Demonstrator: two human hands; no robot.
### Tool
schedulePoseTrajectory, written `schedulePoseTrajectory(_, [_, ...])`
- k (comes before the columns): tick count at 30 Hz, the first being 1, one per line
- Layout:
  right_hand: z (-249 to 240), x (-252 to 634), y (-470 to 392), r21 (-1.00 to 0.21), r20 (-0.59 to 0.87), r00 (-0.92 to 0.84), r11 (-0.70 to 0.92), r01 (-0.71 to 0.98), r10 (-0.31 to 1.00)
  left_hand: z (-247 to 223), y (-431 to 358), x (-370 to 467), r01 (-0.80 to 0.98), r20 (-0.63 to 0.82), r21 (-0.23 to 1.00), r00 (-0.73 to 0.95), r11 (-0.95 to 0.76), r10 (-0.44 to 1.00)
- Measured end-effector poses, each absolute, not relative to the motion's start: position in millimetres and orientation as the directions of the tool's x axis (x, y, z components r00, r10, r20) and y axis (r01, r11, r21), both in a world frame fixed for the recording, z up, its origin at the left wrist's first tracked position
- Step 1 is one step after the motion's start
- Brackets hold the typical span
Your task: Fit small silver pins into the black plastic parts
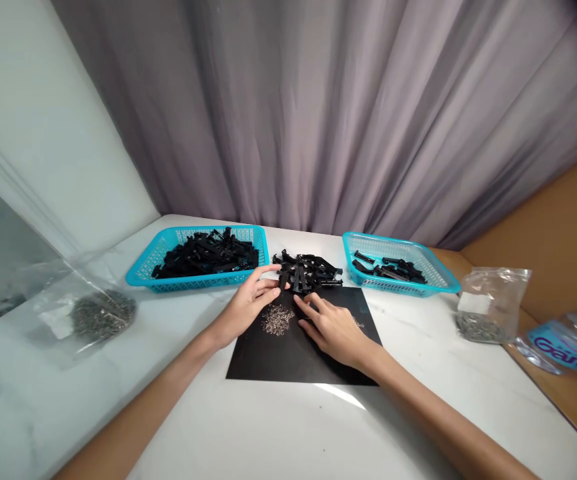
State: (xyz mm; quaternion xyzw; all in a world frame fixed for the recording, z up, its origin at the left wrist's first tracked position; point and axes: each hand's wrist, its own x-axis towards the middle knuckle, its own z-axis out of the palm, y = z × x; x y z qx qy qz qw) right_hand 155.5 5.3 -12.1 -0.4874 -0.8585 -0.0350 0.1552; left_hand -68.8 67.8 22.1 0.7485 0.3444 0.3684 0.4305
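Observation:
My left hand (248, 301) is at the left edge of a heap of long black plastic parts (313, 270). Its thumb and fingers close on one black plastic part (283, 279) at that edge. Below lies a small pile of shiny metal pieces (277, 320) on a black mat (278, 360); they are too small to name. My right hand (332, 328) rests over the mat to the right of this pile, its fingers apart and bent, with nothing visible between them. Some more metal pieces (358, 323) show just beyond it, partly hidden by the hand.
A blue basket (203, 283) heaped with black parts stands back left; another blue basket (403, 287) at back right holds fewer. Clear bags of metal pieces sit at left (103, 317) and right (488, 320). A water bottle (563, 343) lies far right. A grey curtain (288, 120) hangs behind.

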Motion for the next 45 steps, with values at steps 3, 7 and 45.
schedulePoseTrajectory(3, [-12,156,4,-0.116,0.278,-0.495,0.541,0.833,0.823,26,62,-69,0.102,0.165,0.968,0.436,-0.230,0.885])
schedulePoseTrajectory(7, [-12,153,7,-0.187,0.288,-0.459,0.519,0.834,0.841,33,55,-65,-0.006,0.036,0.999,0.375,-0.037,0.926])
schedulePoseTrajectory(45, [13,162,-46,-0.991,0.088,-0.037,0.091,0.094,0.995,13,30,-41,0.212,0.396,0.754,0.609,-0.621,0.688])
